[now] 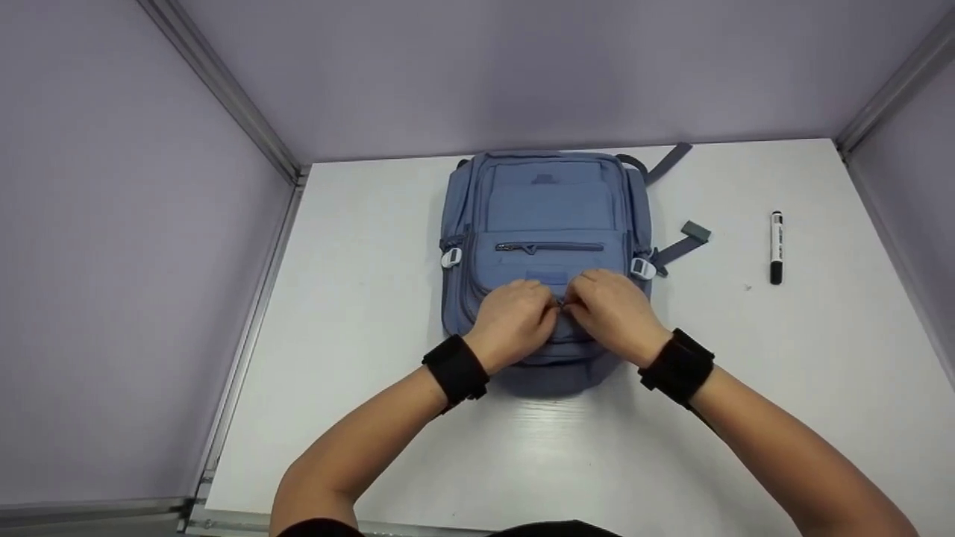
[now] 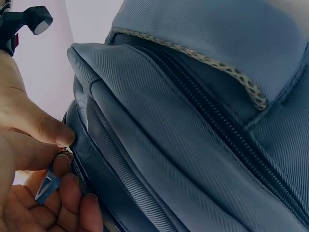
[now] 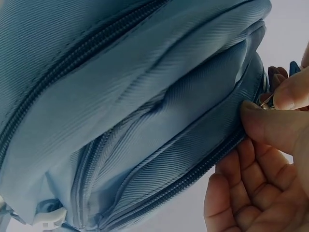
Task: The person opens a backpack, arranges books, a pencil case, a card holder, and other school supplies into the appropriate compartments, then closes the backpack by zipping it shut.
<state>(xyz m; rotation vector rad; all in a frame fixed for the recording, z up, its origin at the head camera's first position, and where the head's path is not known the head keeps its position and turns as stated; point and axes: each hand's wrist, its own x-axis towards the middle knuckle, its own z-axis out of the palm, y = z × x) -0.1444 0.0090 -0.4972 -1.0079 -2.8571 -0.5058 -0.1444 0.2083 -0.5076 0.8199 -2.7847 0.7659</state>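
A blue backpack lies on its back on the white table. Both hands meet at its lower front pocket. With thumb and fingers my left hand pinches a zipper slider, whose blue triangular zipper pull hangs over the fingers in the left wrist view. Right beside it my right hand pinches the edge of the pocket fabric, thumb on top and fingers curled below, as the right wrist view shows. Dark zipper tracks run along the pocket edges. The hands hide part of the pocket in the head view.
A black-and-white marker lies on the white table to the right. Loose straps stretch out from the backpack's right side. White buckles sit at its sides. Pale panels stand around the table.
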